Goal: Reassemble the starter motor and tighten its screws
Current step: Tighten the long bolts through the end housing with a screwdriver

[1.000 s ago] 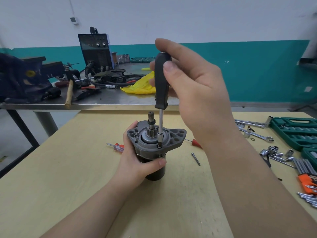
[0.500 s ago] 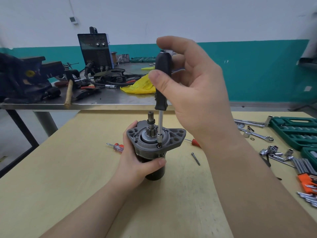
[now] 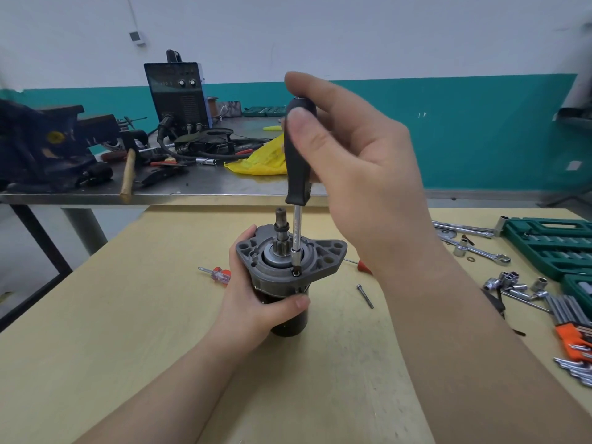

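The starter motor [image 3: 320,256] stands upright on the wooden table [image 3: 128,347], grey flange and geared shaft on top, black body below. My left hand [image 3: 256,302] grips the black body from the left, thumb across its front. My right hand [image 3: 349,161] holds the black handle of a screwdriver [image 3: 298,174] between thumb and fingers. The screwdriver is vertical and its tip sits on a screw [image 3: 296,272] in the flange's front edge. A loose long screw [image 3: 365,295] lies on the table to the right of the motor.
A small red-handled screwdriver [image 3: 216,273] lies left of the motor, another red handle [image 3: 363,265] to its right. Wrenches [image 3: 480,249], sockets [image 3: 509,282], hex keys [image 3: 573,318] and green tool cases [image 3: 551,241] fill the right side. A steel bench [image 3: 192,187] with a vise [image 3: 41,145] stands behind.
My right thumb and fingers have shifted round the screwdriver handle, turning it on the screw. The motor and my left hand stay put.
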